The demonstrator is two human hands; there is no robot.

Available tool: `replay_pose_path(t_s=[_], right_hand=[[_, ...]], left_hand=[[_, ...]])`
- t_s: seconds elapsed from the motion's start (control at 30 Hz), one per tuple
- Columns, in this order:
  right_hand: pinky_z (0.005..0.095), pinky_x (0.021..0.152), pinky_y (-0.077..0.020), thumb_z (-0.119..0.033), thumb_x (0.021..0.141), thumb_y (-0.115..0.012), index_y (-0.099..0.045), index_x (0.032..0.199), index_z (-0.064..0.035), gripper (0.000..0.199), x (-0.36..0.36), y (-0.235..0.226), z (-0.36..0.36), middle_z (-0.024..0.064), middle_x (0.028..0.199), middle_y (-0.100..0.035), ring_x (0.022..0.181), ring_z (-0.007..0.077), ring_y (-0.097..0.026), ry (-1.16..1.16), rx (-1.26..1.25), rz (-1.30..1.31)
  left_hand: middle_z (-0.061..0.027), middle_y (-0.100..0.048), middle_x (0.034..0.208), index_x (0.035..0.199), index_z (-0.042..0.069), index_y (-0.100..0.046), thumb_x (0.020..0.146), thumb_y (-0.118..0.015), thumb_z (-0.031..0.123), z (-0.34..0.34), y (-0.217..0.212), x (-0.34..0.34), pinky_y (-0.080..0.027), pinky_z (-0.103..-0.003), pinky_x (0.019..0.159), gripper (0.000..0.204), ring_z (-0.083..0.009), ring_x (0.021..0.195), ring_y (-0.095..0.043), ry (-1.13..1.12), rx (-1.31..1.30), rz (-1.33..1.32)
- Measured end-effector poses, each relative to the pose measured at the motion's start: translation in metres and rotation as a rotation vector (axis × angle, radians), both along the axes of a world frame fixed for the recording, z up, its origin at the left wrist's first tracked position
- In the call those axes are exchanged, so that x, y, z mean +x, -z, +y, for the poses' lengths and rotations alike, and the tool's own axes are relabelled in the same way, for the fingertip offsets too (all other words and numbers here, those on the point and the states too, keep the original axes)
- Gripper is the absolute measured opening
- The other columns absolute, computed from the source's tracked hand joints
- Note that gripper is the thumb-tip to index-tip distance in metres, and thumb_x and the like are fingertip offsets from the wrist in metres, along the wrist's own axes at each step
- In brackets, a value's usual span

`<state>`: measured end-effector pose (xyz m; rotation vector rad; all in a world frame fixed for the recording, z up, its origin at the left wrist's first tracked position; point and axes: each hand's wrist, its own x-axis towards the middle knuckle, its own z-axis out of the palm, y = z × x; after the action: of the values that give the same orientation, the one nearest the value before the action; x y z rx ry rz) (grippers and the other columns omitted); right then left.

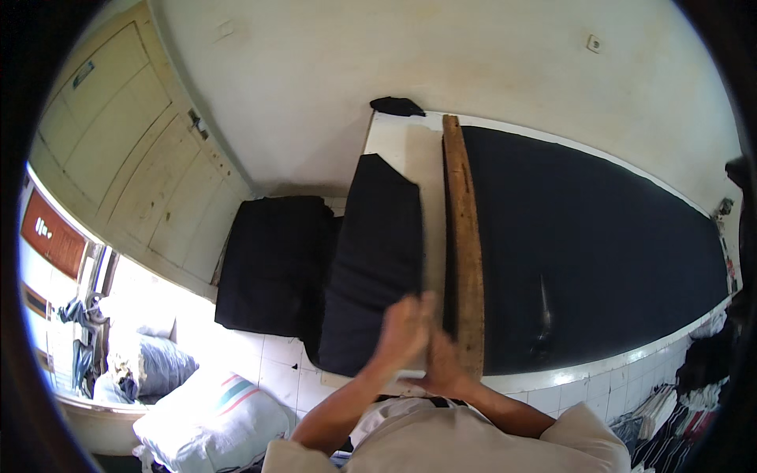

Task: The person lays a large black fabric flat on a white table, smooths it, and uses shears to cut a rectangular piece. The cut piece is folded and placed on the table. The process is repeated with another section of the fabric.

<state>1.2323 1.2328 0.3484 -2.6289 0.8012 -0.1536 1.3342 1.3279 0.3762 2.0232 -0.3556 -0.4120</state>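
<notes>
My left hand is over the near right edge of a dark cloth piece, which hangs off the table's left part. Just right of it and closer to me is my right hand, beside the near end of a long wooden board. The hands almost meet, and motion smears their fingers, so I cannot make out whether they hold anything. The board lies from front to back along the left edge of a wide dark cloth spread flat. On that cloth lies a slim tool with a shiny blade, perhaps scissors.
Left of the white table is a stack of folded dark cloth. A small dark scrap lies at the far left corner. White sacks sit on the floor at lower left, near a door. Piled garments are at lower right.
</notes>
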Motion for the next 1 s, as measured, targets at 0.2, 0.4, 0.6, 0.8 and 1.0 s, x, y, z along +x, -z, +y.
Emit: replay_pose_path(t_s=[0.2, 0.4, 0.6, 0.8, 1.0], right_hand=[[0.049, 0.112, -0.0476, -0.015, 0.091, -0.077, -0.046, 0.153, 0.0076, 0.072, -0.009, -0.047, -0.027, 0.0237, 0.146, -0.058, 0.135, 0.0357, -0.058, -0.24, 0.065, 0.013], [0.0469, 0.114, -0.047, -0.009, 0.092, -0.072, -0.049, 0.152, 0.0066, 0.066, -0.059, -0.117, -0.215, 0.0226, 0.146, -0.06, 0.135, 0.0335, -0.059, -0.077, -0.195, -0.118], [0.0447, 0.116, -0.0464, -0.003, 0.093, -0.067, -0.053, 0.151, 0.0056, 0.06, -0.186, -0.208, -0.347, 0.0214, 0.147, -0.061, 0.135, 0.0313, -0.06, 0.251, -0.531, -0.221], [0.0425, 0.117, -0.0457, 0.003, 0.095, -0.063, -0.056, 0.151, 0.0046, 0.057, -0.398, -0.268, -0.436, 0.0202, 0.147, -0.063, 0.134, 0.029, -0.061, 0.584, -0.786, -0.293], [0.0404, 0.119, -0.0451, 0.009, 0.096, -0.058, -0.059, 0.15, 0.0037, 0.055, -0.662, -0.27, -0.497, 0.0191, 0.147, -0.065, 0.134, 0.0268, -0.063, 0.864, -0.925, -0.407]], left_hand=[[-0.0224, -0.061, 0.131, 0.144, -0.001, -0.052, 0.104, -0.069, 0.029, -0.013, -0.037, -0.116, -0.05, -0.048, 0.105, 0.052, -0.0382, 0.12, -0.062, 1.131, -0.758, 0.19], [-0.0153, -0.028, 0.177, 0.169, 0.006, -0.031, 0.095, -0.059, 0.08, 0.126, 0.143, -0.024, -0.022, -0.055, 0.133, 0.109, -0.0366, 0.163, -0.026, 0.48, -2.052, 1.14], [-0.0209, -0.053, 0.159, 0.158, -0.002, -0.047, 0.105, -0.065, 0.056, 0.205, 0.207, 0.104, -0.038, -0.049, 0.126, 0.081, -0.0374, 0.146, -0.052, -0.943, -1.523, 0.519], [-0.0102, -0.071, 0.125, 0.126, -0.007, -0.074, 0.106, -0.068, 0.044, 0.156, 0.031, 0.207, -0.059, -0.036, 0.096, 0.055, -0.0221, 0.102, -0.07, -0.567, -1.109, 0.015], [-0.0136, -0.06, 0.157, 0.149, -0.001, -0.065, 0.1, -0.074, 0.027, -0.094, -0.162, 0.1, -0.033, -0.041, 0.127, 0.057, -0.025, 0.147, -0.051, -0.434, -0.816, -0.356]])
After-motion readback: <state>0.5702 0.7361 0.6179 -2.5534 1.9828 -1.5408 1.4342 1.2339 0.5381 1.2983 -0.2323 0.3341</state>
